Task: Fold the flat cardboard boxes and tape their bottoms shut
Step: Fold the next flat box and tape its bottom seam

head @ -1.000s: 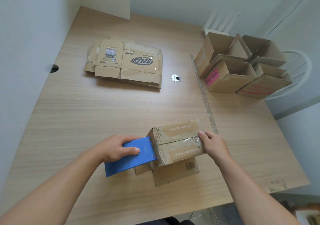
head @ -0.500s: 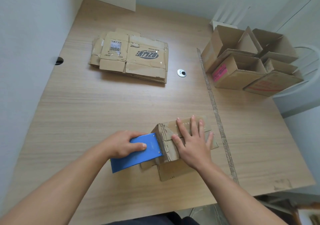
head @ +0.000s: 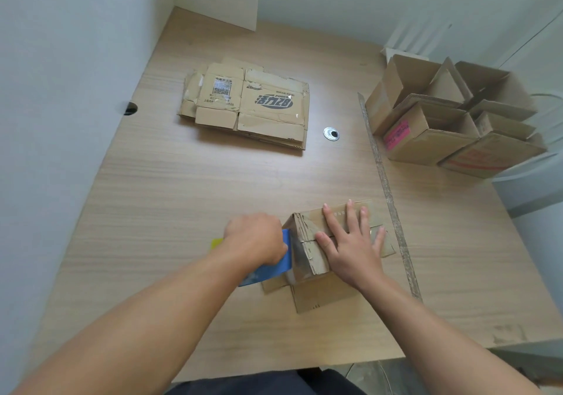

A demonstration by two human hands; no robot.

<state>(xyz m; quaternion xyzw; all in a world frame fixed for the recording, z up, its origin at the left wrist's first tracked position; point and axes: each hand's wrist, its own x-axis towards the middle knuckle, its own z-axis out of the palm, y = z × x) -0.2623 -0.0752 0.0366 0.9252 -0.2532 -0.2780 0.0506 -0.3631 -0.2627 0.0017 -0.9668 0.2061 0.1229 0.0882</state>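
heads up on where this could go sideways. the box point(head: 306, 253) you're taping sits bottom-up near the front middle of the table point(head: 182, 196). your right hand point(head: 350, 242) lies flat on it with fingers spread, pressing the flaps down. your left hand point(head: 254, 240) is curled around the blue tape dispenser point(head: 268, 269), tight against the box's left end.

stuff that could bite you, imo:
- if you lift the right hand before the tape end is rubbed down, those flaps will probably spring open and the seam will gap.
- pulling the dispenser off at an angle could wrinkle the tape or peel it off the end face. that cardboard edge looks pretty frayed, so grip there is likely weak.
- the tabletop looks slick, so a hard tug from the left could slide the whole box out from under your palm.
- can't tell whether the tape is cut yet. the blade side is hidden behind your hand.

count: two hands, one dispenser, one box in progress. there's one stack of flat boxes point(head: 253, 105) at the far middle, and i can't tell how many sheets. on the far right sit roughly four folded boxes point(head: 441, 120), though they overlap, so don't quote me. there's also one metal grommet point(head: 331, 134) between the stack and those boxes.
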